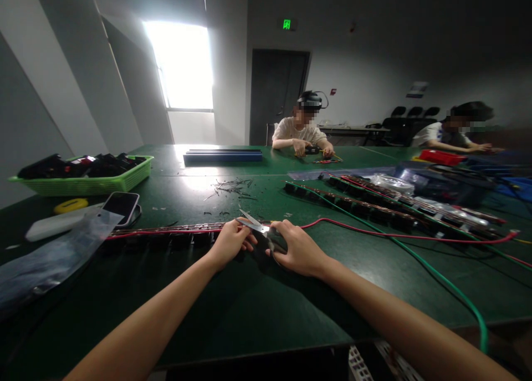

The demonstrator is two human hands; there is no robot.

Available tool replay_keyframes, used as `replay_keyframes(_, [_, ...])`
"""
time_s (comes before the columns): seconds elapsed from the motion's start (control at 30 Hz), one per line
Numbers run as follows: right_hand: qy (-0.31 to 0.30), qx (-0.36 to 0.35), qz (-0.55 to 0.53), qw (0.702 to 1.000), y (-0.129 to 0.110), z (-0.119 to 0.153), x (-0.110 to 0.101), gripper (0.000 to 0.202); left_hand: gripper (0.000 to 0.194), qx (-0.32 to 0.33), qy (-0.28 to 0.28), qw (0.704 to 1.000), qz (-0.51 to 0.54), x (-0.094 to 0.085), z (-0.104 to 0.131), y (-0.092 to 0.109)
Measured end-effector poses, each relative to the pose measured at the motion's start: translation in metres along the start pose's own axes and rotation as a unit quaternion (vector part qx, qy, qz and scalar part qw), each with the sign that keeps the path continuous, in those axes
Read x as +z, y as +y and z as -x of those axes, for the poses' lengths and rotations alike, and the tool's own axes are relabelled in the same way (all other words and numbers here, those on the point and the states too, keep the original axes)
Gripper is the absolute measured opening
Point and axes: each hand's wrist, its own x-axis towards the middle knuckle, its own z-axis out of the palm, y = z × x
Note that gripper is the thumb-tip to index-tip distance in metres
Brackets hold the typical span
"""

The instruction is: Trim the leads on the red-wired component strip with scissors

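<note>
The right hand (pixel 297 245) holds a pair of scissors (pixel 265 229), its fingers clamped on the handles; the blades stand apart and point toward the left hand (pixel 230 239). The left hand is positioned at the right end of the wired strip (pixel 178 234), its fingers curled in close beside the blades; whether they are clamped on a wire cannot be told. The strip lies on the desk (pixel 249 309), extending leftward from the left hand, with black modules along its near side and red wiring along its top. A red wire (pixel 353 227) runs rightward across the desk from just beside the right hand, and a green cable (pixel 432 267) crosses it. Further wired strips (pixel 353 203) lie to the right, beyond the red wire. Dark clippings (pixel 233 188) are scattered beyond the hands, nearer than a blue bar (pixel 224 156). At the left, a clear plastic bag (pixel 62 259) partly overlaps a phone (pixel 120 206); behind these stands a green basket (pixel 91 184) filled with black parts. A co-worker (pixel 286 130) sits at the far side of the desk, and a second person (pixel 432 134) sits farther right.
</note>
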Motion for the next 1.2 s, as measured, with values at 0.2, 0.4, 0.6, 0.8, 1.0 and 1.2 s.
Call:
replay_keyframes(0.2, [-0.001, 0.000, 0.003, 1.000, 0.0002, 0.0001, 0.0006, 0.046, 0.019, -0.002, -0.001, 1.000, -0.001, 0.0003, 0.0004, 0.0012])
replay_keyframes(0.4, [0.002, 0.006, 0.006, 1.000, 0.0010, 0.0000, 0.0036, 0.046, 0.020, 0.001, 0.002, 1.000, -0.002, 0.0007, 0.0002, 0.0003])
replay_keyframes(0.6, [0.004, 0.006, 0.003, 1.000, 0.0011, 0.0003, 0.0043, 0.046, 0.020, -0.001, 0.003, 1.000, -0.002, 0.0005, 0.0007, 0.0008])
replay_keyframes(0.8, [0.014, 0.005, -0.001, 1.000, 0.0009, 0.0001, 0.0051, 0.046, 0.022, 0.001, 0.000, 1.000, -0.006, 0.0001, 0.0004, 0.0001])
replay_keyframes(1.0, [0.015, 0.005, -0.002, 1.000, 0.0009, 0.0004, 0.0050, 0.047, 0.021, 0.005, 0.001, 1.000, -0.007, 0.0004, 0.0008, 0.0005])
replay_keyframes(1.2, [0.013, 0.007, -0.012, 1.000, 0.0005, -0.0003, 0.0049, 0.047, 0.020, 0.008, 0.002, 1.000, -0.007, 0.0001, 0.0002, -0.0009])
